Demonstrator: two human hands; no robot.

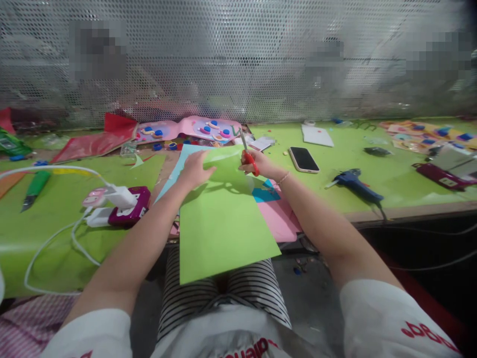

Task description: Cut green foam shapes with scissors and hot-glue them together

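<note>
A large light green sheet (223, 223) reaches from the table over my lap, its far end curling up. My left hand (196, 170) is at the sheet's far left edge, gripping it between thumb and fingers. In my right hand (254, 163) are red-handled scissors (252, 163), their blades pointing away past the sheet's far right corner. Whether the blades touch the sheet is hard to tell. Beneath the sheet lie a pink sheet (279, 221), blue paper pieces (266, 194) and a light blue sheet (178, 169).
To the right are a phone (304, 159), a blue glue gun (356, 185) and a white pad (317, 135). On the left, a purple power socket (130, 209) with white cables sits near a green cutter (36, 189). A perforated metal screen (223, 64) stands behind.
</note>
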